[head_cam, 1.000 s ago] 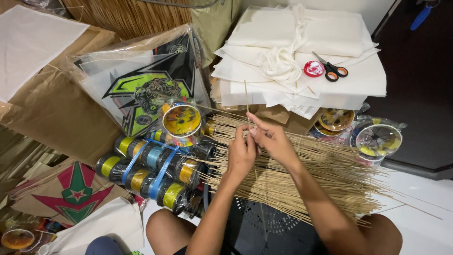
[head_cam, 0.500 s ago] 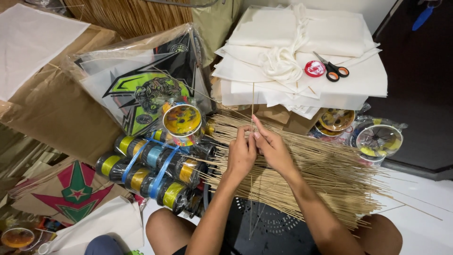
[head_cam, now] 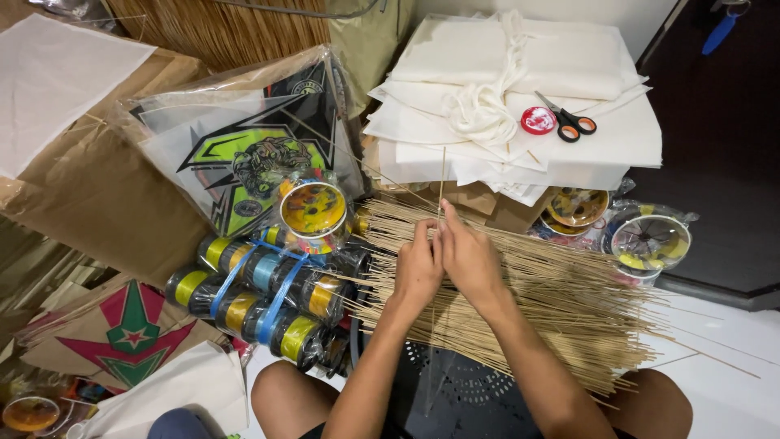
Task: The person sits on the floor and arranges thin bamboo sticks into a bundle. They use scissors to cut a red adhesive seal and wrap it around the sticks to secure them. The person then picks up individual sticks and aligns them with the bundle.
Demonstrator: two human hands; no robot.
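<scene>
Left hand (head_cam: 416,268): knuckles up, fingers pinched on the thin pale bamboo stick (head_cam: 441,180).
Right hand (head_cam: 471,258): pressed alongside, pinching the same stick.
Stick: upright, above the heap of bamboo sticks (head_cam: 561,301).

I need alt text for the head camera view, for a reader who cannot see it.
Seen from above, a person's left hand and right hand pinch one thin stick upright over a pile of bamboo sticks. To the left lie bundled thread spools and a packaged kite; scissors rest on folded white paper.
</scene>
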